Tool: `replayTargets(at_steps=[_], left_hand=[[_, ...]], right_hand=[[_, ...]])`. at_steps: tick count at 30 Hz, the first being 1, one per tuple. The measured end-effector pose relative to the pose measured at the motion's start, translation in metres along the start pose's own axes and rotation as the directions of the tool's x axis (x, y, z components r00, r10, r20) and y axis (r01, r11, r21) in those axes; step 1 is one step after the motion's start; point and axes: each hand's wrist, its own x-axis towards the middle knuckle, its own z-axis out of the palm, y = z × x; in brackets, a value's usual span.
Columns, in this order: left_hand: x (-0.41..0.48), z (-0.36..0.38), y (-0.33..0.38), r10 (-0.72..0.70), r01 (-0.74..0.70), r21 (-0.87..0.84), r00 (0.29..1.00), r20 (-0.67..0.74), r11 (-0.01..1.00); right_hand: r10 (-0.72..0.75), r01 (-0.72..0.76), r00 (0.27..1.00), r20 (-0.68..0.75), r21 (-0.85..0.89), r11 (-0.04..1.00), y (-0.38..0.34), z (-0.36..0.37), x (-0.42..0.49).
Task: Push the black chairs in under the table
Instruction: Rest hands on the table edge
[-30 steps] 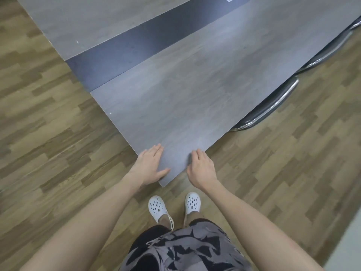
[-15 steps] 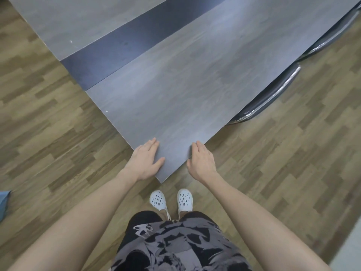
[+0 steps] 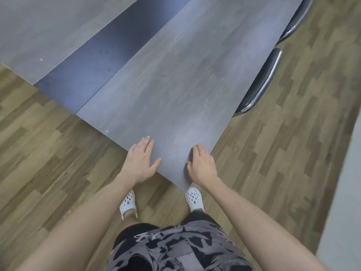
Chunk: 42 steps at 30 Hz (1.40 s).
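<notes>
**Hands parked at the corner; chairs lie off to the right**

Floor [image 3: 48, 153]: wood-pattern laminate that looks smooth. We expect chair legs to slide easily on it, perhaps skating sideways.

Counter [image 3: 175, 85]: grey top with a dark strip [image 3: 101, 61] down the middle. Its near corner sits between our hands.

Task objects: the nearer black chair [image 3: 261, 83] is ahead and to the right of the right hand, well apart from it. Its chrome-edged backrest runs along the counter's right edge, just beside it. A second black chair [image 3: 295, 18] is farther ahead on the same side, only partly in frame. Both look tucked in, but the top hides the seats, so we cannot tell how far under they go.

Hands: the left hand [image 3: 141, 161] lies flat on the top at the corner's left edge, fingers straight, thumb spread, nothing held. The right hand [image 3: 201, 165] rests at the corner's right edge, fingers extended and close together, nothing held.

Judgement: no chair is within reach, so the step in hand is getting to one. To do it well:
- Lift both hands off and step round to the right side.
- Set the hands evenly on the backrest's top rail, one toward each end.
- Push square to the edge, slowly, so the chair does not yaw.
- Stop as the backrest meets the edge.
- Avoid leaning on the corner, since the counter could shift.
</notes>
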Motion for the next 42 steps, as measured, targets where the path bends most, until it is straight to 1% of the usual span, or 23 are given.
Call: replayTargets(at_steps=[2, 9, 12, 15, 20, 26, 30, 35, 37, 42], left_hand=[[-0.002, -0.006, -0.025, 0.042, -0.042, 0.049, 0.999, 0.010, 0.998], [-0.018, -0.025, -0.094, 0.199, -0.205, 0.101, 0.978, 0.068, 0.973], [-0.024, -0.030, -0.120, 0.219, -0.228, 0.119, 0.972, 0.086, 0.966], [-0.028, -0.036, -0.137, 0.229, -0.240, 0.124, 0.969, 0.095, 0.963], [-0.027, -0.041, -0.155, 0.274, -0.295, 0.202, 0.954, 0.125, 0.934], [-0.028, -0.043, -0.156, 0.246, -0.268, 0.223, 0.961, 0.123, 0.937], [-0.023, -0.050, -0.156, 0.249, -0.262, 0.226, 0.965, 0.083, 0.938], [-0.014, -0.056, -0.163, 0.314, -0.324, 0.262, 0.946, 0.082, 0.909], [-0.010, -0.057, -0.167, 0.327, -0.337, 0.254, 0.941, 0.083, 0.907], [0.012, -0.064, -0.198, 0.294, -0.300, 0.206, 0.954, 0.057, 0.931]], right_hand=[[0.032, -0.032, 0.999, -0.011, 0.015, 0.999, -0.029, 0.009, -0.002], [0.164, -0.158, 0.985, -0.047, 0.119, 0.980, -0.108, 0.037, -0.018], [0.191, -0.180, 0.979, -0.074, 0.128, 0.975, -0.133, 0.046, -0.024], [0.216, -0.202, 0.974, -0.070, 0.159, 0.966, -0.150, 0.052, -0.029], [0.254, -0.236, 0.965, -0.072, 0.197, 0.952, -0.157, 0.061, -0.033], [0.245, -0.223, 0.967, -0.076, 0.217, 0.950, -0.151, 0.064, -0.029], [0.233, -0.207, 0.968, -0.099, 0.216, 0.954, -0.151, 0.060, -0.023], [0.235, -0.210, 0.966, -0.105, 0.209, 0.955, -0.153, 0.061, -0.016], [0.236, -0.212, 0.966, -0.107, 0.195, 0.957, -0.155, 0.062, -0.013], [0.260, -0.233, 0.957, -0.128, 0.190, 0.954, -0.180, 0.064, 0.004]])
